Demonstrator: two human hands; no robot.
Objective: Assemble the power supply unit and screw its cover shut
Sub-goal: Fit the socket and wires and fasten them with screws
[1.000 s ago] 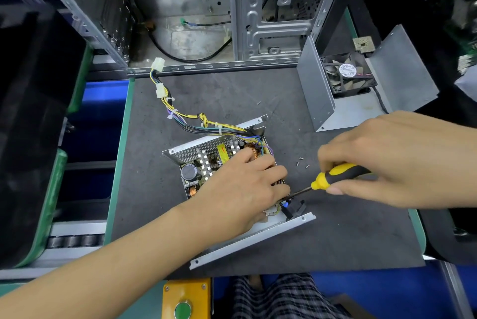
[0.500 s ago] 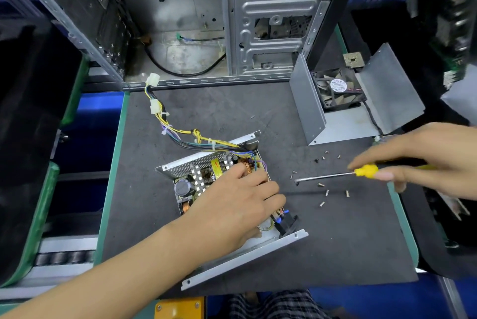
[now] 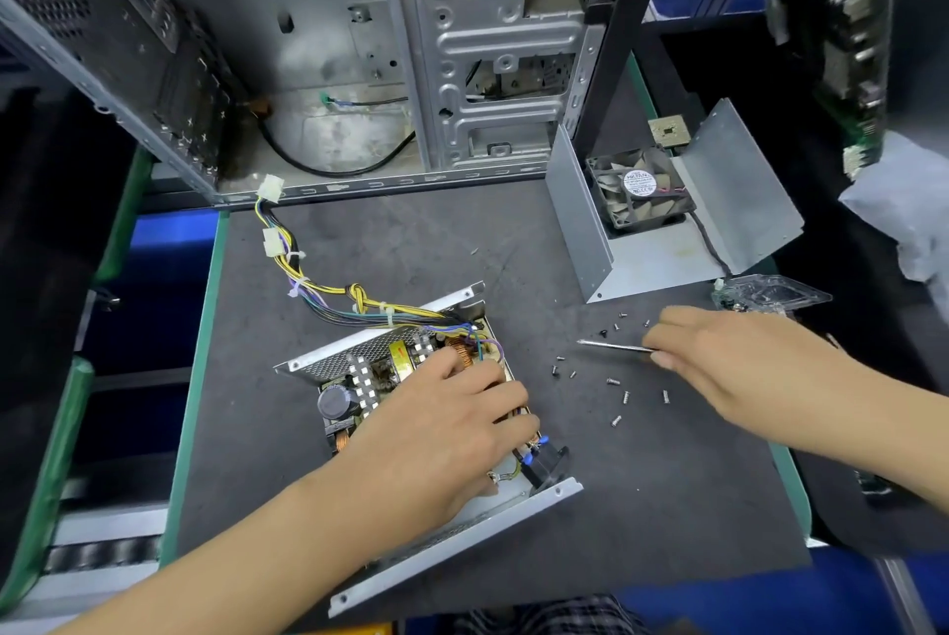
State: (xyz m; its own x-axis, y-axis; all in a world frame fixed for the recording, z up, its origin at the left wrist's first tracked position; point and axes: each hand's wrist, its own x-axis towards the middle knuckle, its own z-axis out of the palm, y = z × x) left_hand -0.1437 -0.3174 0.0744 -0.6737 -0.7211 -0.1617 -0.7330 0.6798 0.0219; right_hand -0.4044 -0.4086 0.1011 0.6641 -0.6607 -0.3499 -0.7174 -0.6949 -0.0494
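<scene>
A: Where is the power supply unit (image 3: 390, 377)?
B: Open on the grey mat (image 3: 513, 244), left hand (image 3: 436, 434) resting on its board, fingers relaxed.
A: Right hand (image 3: 729, 357)?
B: Gripping the screwdriver (image 3: 613, 346) among loose screws (image 3: 616, 401).

The left hand (image 3: 436, 434) covers most of the power supply's circuit board (image 3: 359, 377). The right hand (image 3: 729, 357) hides the screwdriver (image 3: 611, 346) handle. The computer case (image 3: 359, 44) is cut off at top. Screw (image 3: 616, 421) heads are too small to tell.
</scene>
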